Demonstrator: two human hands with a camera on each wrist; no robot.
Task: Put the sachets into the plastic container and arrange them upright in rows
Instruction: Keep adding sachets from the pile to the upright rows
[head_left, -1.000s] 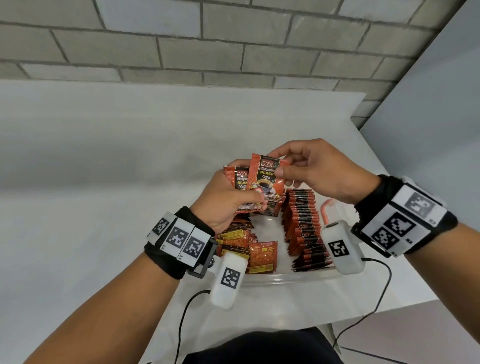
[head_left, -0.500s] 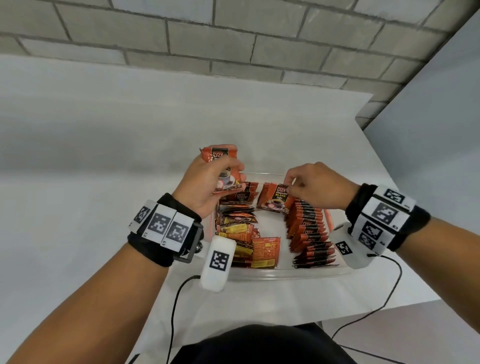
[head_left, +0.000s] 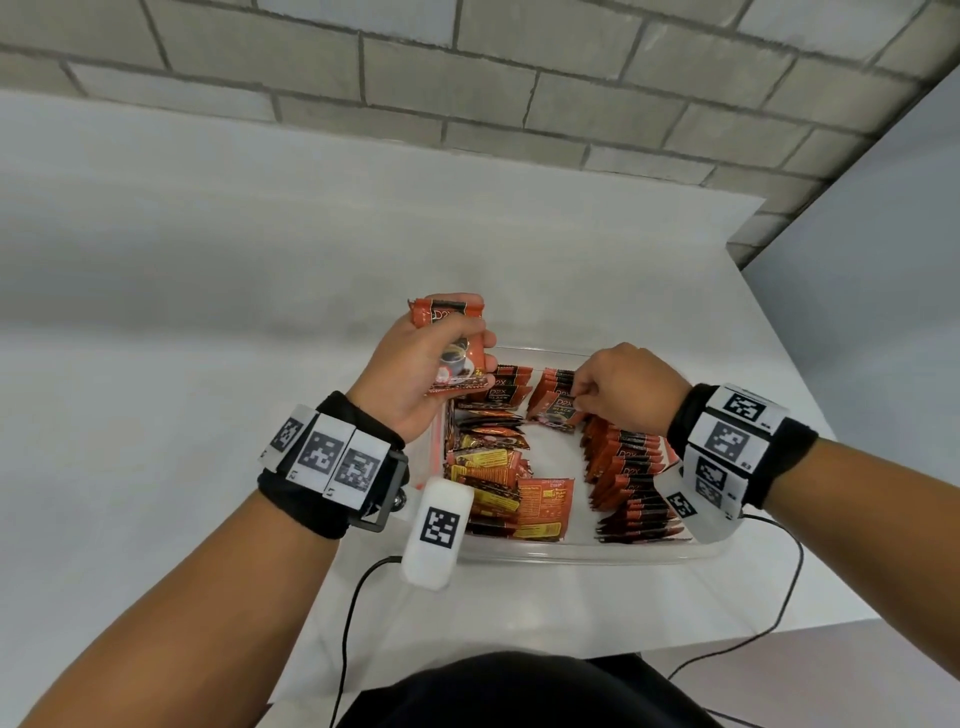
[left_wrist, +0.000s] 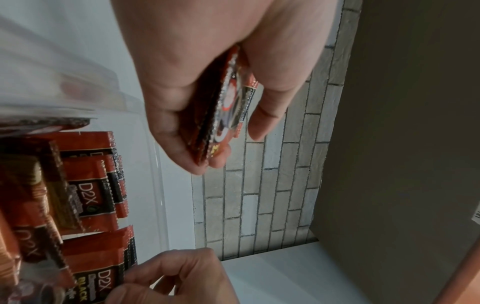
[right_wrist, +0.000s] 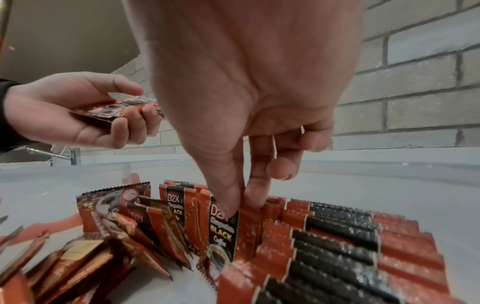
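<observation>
My left hand (head_left: 460, 358) grips a small stack of red and black coffee sachets (head_left: 449, 317) above the far left corner of the clear plastic container (head_left: 571, 560). In the left wrist view the stack of sachets (left_wrist: 226, 102) lies edge-on between thumb and fingers. My right hand (right_wrist: 241, 205) pinches the top of one upright sachet (right_wrist: 223, 232) with thumb and forefinger. It stands at the far end of the upright row (head_left: 623, 467) along the container's right side.
Loose sachets (head_left: 491, 467) lie leaning and flat in the left half of the container, some showing yellow backs. The container's bare floor (head_left: 553, 452) shows between them and the row. The white table (head_left: 208, 364) ends near me, with a brick wall (head_left: 519, 78) behind.
My right hand took one sachet from the stack held up in front of me and lowered it into the container at the row's far end. My left hand moved left with the stack.
</observation>
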